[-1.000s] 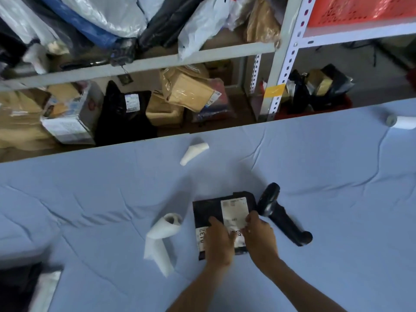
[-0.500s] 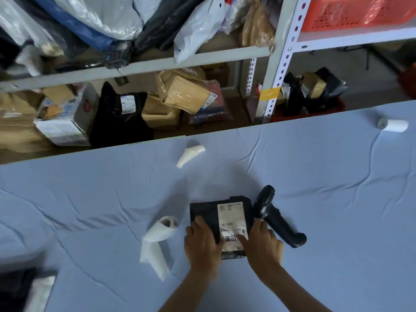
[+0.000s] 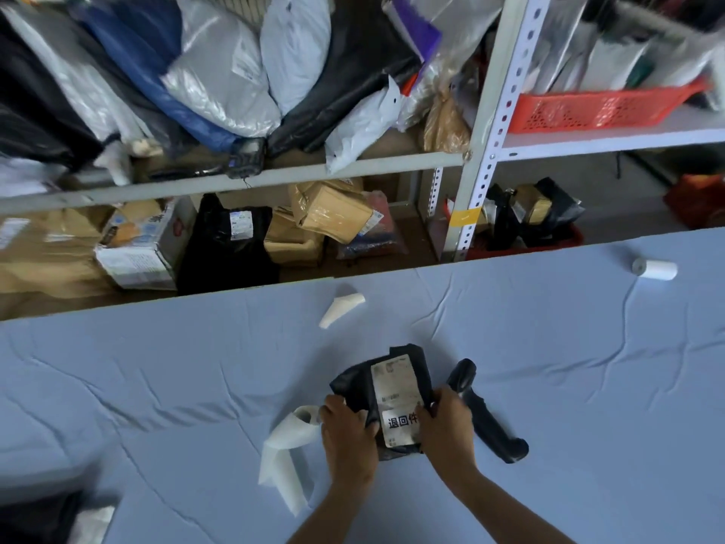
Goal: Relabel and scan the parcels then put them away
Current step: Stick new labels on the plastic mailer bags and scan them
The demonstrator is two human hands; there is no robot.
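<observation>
A wrinkled blue cloth covered the tabletop (image 3: 549,386). Beyond its far edge stood a metal shelf rack (image 3: 486,123) crammed with bagged and boxed goods. The black parcel (image 3: 361,386) lay toward the near side, with wide bare cloth to its left and right. A black scanner (image 3: 486,422) lay just right of the parcel and curled backing paper (image 3: 286,445) just left of it. The left hand (image 3: 349,437) and right hand (image 3: 447,429) gripped the parcel's side edges, fingers curled over them. Its white label (image 3: 396,390) faced up, long axis running away from the person, far end leaning slightly left.
</observation>
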